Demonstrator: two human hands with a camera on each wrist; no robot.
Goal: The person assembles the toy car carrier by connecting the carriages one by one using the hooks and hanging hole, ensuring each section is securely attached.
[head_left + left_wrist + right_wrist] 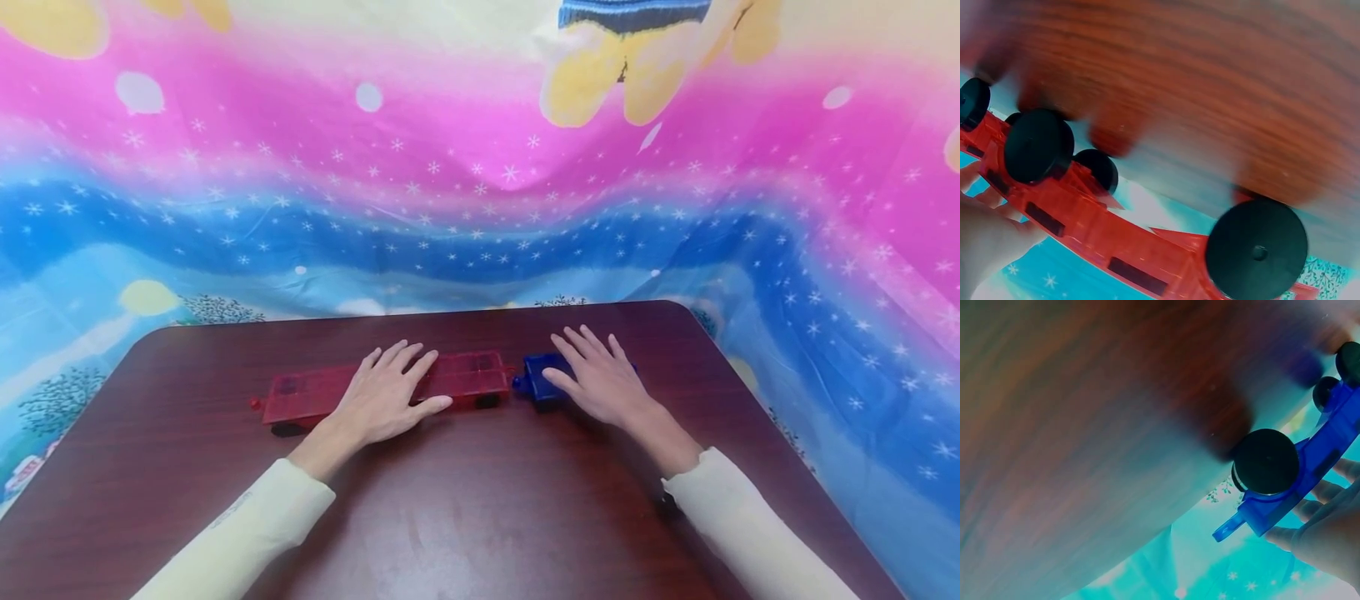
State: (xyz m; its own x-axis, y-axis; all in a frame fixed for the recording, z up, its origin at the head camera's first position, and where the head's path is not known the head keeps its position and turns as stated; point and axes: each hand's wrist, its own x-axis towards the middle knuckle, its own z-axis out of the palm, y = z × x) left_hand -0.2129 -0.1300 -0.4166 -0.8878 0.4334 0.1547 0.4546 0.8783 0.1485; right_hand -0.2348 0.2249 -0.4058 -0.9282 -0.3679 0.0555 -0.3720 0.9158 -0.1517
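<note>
A long, see-through red toy train car (468,375) stands on its black wheels, with a small red knob at its left end. My left hand (390,396) lies across its middle, fingers straight and spread, palm down; part of the car is hidden beneath. To the right is a shorter blue toy train car (542,367), its coupler close to the red car's right end. Over it my right hand (603,383) spreads its straight fingers, covering most of the blue body. In the right wrist view, fingers (1329,494) lie along the blue car's side, beyond its black wheels (1266,462).
Both cars stand on a dark red-brown wooden table (450,517) with rounded far corners. Behind and beside it hangs a pink and blue cloth (480,208) printed with snowflakes. Pale sleeves (255,525) cover both forearms.
</note>
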